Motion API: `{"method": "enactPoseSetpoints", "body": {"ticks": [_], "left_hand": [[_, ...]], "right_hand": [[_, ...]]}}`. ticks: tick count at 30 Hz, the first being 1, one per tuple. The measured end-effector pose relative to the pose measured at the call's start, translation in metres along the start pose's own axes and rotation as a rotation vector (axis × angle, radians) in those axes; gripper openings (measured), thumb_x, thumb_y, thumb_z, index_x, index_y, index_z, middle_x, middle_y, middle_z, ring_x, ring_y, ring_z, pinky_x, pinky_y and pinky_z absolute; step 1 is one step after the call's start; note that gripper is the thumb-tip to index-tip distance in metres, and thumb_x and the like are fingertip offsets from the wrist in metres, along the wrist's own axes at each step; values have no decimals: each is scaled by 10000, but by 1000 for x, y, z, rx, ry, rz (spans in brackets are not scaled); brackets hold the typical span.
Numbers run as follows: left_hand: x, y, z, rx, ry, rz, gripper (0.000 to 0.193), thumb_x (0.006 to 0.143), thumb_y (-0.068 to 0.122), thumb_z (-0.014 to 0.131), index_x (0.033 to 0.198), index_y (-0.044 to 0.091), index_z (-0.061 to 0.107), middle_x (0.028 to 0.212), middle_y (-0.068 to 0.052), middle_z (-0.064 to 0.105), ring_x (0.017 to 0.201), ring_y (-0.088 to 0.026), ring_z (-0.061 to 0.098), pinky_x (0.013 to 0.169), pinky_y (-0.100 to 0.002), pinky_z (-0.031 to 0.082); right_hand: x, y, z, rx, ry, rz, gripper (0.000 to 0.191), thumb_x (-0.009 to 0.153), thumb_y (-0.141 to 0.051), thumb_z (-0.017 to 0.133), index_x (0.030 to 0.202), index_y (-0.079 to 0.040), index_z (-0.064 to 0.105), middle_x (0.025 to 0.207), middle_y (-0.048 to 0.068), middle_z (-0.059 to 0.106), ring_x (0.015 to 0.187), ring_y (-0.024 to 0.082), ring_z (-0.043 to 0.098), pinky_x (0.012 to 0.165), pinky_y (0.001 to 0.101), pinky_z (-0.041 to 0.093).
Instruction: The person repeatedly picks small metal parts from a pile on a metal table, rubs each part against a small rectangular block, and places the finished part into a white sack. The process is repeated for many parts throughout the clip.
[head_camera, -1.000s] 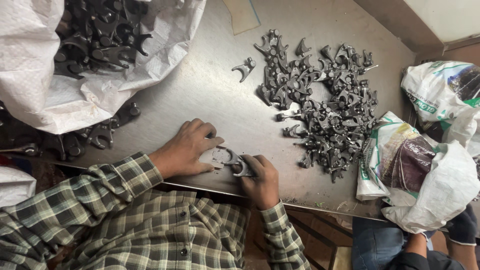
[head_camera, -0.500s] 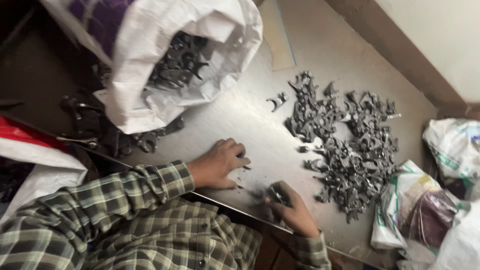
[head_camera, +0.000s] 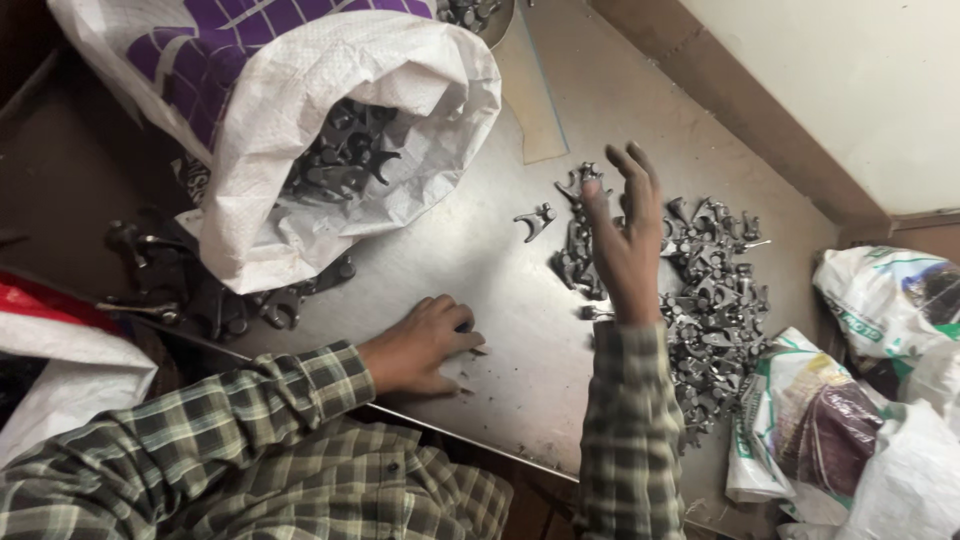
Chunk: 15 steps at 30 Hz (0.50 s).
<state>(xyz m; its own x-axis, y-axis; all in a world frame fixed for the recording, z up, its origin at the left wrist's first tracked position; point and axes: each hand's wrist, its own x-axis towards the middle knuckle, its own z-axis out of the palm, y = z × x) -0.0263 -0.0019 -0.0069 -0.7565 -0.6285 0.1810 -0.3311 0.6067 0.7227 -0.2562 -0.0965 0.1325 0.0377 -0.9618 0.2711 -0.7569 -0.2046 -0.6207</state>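
My left hand (head_camera: 420, 345) rests on the steel table (head_camera: 470, 270) near its front edge, fingers bent, with nothing visible in it. Raised above the table, my right hand (head_camera: 625, 230) has its fingers spread and no part in its grasp. It hovers over the left side of a pile of dark forged metal parts (head_camera: 715, 290). One single part (head_camera: 535, 222) lies apart, just left of the pile. Both forearms are in green plaid sleeves.
A big white woven sack (head_camera: 300, 130) lies open at the back left, holding more metal parts (head_camera: 345, 160). Further parts (head_camera: 200, 290) spill below it. Plastic bags (head_camera: 800, 420) crowd the right edge, and another white bag (head_camera: 60, 385) sits at the left. A wall runs behind.
My right hand has lifted from the table's front edge, where it gripped a small metal part, up over the pile with fingers spread. The view has swung left. My left hand has stayed put.
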Motion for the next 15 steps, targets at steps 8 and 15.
{"method": "enactPoseSetpoints", "body": {"ticks": [8,15], "left_hand": [[-1,2,-4,-11,-9,-12,714,620,336,896,1246,80,668,1228,-150,555,1151,-332,487,1025,-486,413],[1,9,-15,-34,-74,-53,718,644,349,899,1265,83,656,1226,-136,550,1165,-308,482,1053,-483,399]], "right_hand": [[51,84,65,-394,-48,507,767,944,-653,382,1519,-147,437,1585,163,397,1480,353,325,1187,682,131],[10,57,98,-578,-120,233,685,987,-560,500,1559,-203,376,1597,146,405,1480,403,325,1205,654,183]]}}
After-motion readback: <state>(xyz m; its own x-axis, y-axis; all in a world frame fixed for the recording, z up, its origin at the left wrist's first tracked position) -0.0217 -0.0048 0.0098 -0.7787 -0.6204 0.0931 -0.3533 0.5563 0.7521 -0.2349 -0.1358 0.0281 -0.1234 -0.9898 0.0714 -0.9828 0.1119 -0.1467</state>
